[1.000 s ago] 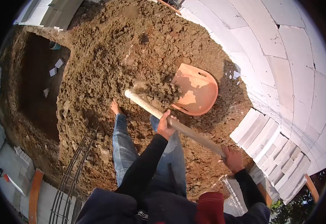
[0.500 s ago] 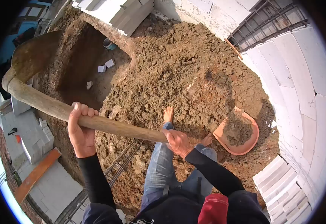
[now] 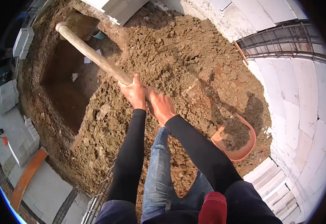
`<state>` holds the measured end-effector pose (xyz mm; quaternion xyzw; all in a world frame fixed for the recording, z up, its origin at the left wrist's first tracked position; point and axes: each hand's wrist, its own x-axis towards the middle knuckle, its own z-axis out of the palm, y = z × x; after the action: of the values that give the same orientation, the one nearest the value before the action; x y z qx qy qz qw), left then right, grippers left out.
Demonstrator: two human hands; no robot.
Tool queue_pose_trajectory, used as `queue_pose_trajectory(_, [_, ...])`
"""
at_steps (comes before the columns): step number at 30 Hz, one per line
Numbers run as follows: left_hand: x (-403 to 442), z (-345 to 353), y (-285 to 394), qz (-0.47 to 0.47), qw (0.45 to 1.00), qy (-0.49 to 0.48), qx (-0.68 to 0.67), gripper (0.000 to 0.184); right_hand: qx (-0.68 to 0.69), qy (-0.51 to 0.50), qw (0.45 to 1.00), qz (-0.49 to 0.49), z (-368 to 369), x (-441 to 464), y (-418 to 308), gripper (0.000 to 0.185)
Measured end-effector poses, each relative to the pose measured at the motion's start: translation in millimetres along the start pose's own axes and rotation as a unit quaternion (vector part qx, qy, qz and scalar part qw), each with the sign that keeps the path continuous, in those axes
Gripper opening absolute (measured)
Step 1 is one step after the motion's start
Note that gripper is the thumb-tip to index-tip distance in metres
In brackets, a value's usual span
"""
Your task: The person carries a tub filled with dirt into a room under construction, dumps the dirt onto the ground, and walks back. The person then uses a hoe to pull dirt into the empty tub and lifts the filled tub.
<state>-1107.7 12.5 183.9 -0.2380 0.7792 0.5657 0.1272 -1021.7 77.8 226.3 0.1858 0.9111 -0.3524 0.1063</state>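
Observation:
Both my hands grip the wooden handle of a hoe [image 3: 99, 59] near its lower end. My left hand [image 3: 134, 93] is wrapped round it, and my right hand [image 3: 160, 104] closes on it just beside and below. The handle slants up to the left, and the broad metal blade [image 3: 81, 26] hangs over the far end of the pit. Loose brown soil [image 3: 163, 56] spreads beyond my hands. An orange scoop-shaped tray [image 3: 247, 147] with soil in it lies on the ground to the right.
A deep pit [image 3: 67, 86] lies at the left, with a bucket [image 3: 98, 35] at its far end. White block walls [image 3: 297, 86] stand right. Stacked blocks [image 3: 273, 179], rebar cages [image 3: 282, 39] and an orange board [image 3: 28, 177] surround the soil.
The hoe has swung from above the tray to the left and is now raised forward. My hands have come together on its handle. Soil now lies in the tray.

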Motion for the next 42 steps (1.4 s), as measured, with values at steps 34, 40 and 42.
queue_pose_trajectory(34, [-151.1, -36.1, 424.5, 0.409, 0.905, -0.074, -0.091, 0.042, 0.107, 0.335, 0.914, -0.204, -197.5, -23.1, -57.8, 0.037])
queue_pose_trajectory(40, [-45.1, 50.3, 354.7, 0.508, 0.861, 0.014, -0.001, 0.043, 0.148, 0.346, 0.907, -0.187, -241.1, 112.5, -117.1, 0.016])
queue_pose_trajectory(42, [-36.7, 94.0, 242.4, 0.409, 0.913, -0.012, -0.005, 0.041, 0.104, 0.259, 0.954, -0.11, -183.7, 97.1, -34.2, 0.014])
